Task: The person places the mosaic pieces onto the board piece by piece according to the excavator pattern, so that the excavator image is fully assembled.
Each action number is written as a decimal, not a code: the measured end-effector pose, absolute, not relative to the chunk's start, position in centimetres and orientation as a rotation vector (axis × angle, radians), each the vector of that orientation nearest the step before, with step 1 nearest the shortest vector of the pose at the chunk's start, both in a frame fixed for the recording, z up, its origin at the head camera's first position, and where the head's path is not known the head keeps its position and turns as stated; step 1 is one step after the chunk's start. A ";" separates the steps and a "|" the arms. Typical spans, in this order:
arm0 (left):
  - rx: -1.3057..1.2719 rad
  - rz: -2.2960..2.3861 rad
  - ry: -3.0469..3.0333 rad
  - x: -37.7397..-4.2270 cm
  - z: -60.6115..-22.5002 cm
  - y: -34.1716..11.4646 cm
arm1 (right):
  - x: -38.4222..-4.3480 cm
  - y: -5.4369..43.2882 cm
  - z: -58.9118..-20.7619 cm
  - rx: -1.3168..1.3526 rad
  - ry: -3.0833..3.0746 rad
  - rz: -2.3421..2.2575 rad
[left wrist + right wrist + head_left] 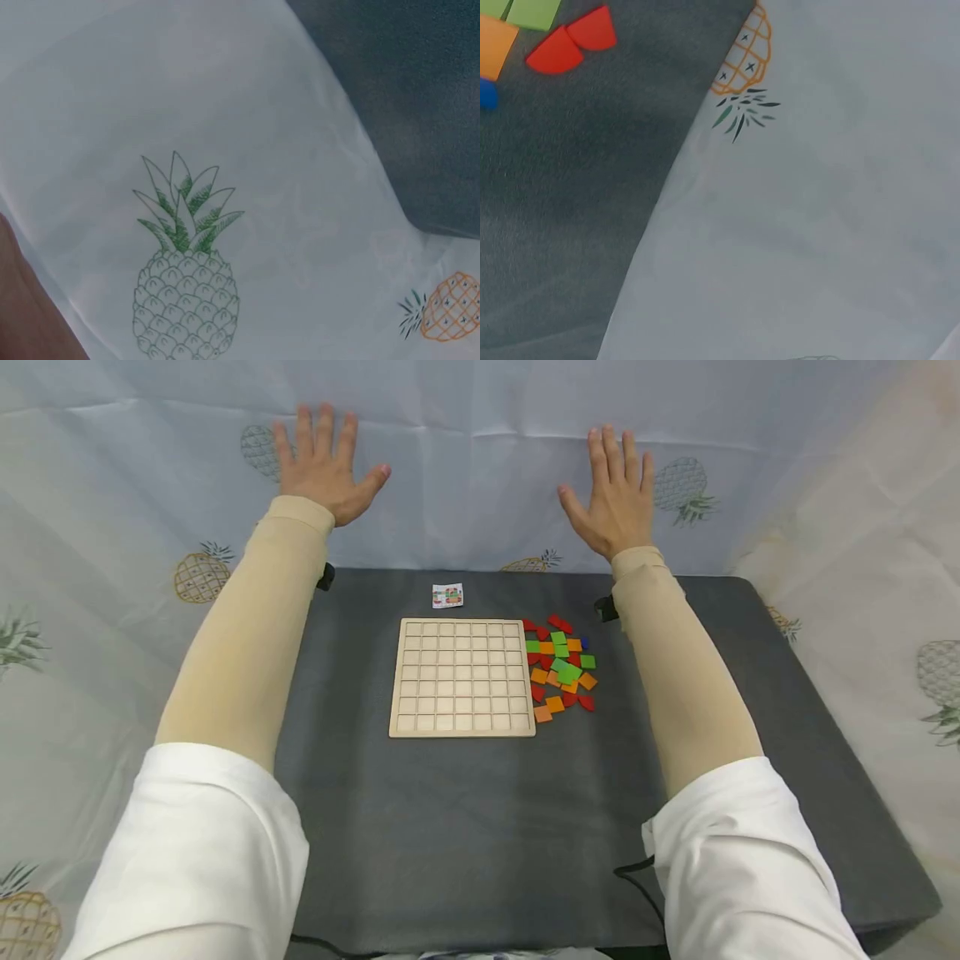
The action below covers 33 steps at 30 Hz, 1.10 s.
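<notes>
While colored pieces (566, 672) lie alongside, gridded wooden tray (462, 734), pale-floored cells (445, 672)

A wooden grid board (462, 677) lies flat; loose pieces (568, 672) (mostly red, orange, green) crowd its right edge; a card (447, 596) lies behind it.

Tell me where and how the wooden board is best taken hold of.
Likely by its left rim, with the left hand coming from the left: tiles crowd the right side of the wooden board, and none lie along the left. It lies flat on the table, so fingertips may need to work under that edge, thumb on top.
</notes>
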<state>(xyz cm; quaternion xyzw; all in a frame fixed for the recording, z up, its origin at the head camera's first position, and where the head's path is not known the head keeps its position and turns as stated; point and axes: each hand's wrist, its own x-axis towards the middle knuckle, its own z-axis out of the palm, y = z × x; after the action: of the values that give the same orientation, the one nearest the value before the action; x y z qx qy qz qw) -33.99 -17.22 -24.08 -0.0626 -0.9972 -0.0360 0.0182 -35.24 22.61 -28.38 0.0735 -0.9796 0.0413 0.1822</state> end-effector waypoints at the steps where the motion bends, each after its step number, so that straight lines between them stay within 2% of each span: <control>1: -0.198 -0.108 -3.098 -34.1 -24.1 -17.2 | -35.2 22.7 -28.4 0.204 -2.765 0.118; 10: -0.278 -0.213 -3.025 -33.1 -24.5 -18.0 | -34.4 22.5 -27.9 0.114 -2.836 0.396; 21: -0.598 -0.607 -2.902 -25.2 -28.6 -23.3 | -30.7 25.9 -26.8 0.121 -2.931 1.170; 28: -0.651 -0.998 -2.805 -20.2 -32.6 -22.0 | -27.3 28.8 -27.8 0.122 -2.965 1.120; 33: -0.692 -1.077 -2.853 -18.5 -35.4 -20.7 | -26.5 29.2 -29.7 0.087 -2.986 1.086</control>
<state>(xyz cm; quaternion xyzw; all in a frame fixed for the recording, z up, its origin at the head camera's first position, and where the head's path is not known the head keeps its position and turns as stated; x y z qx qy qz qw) -18.46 -20.65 -35.42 -0.2212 -0.9123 -0.3445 0.0072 -26.48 29.20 -29.74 0.0272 -0.9393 0.3416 -0.0184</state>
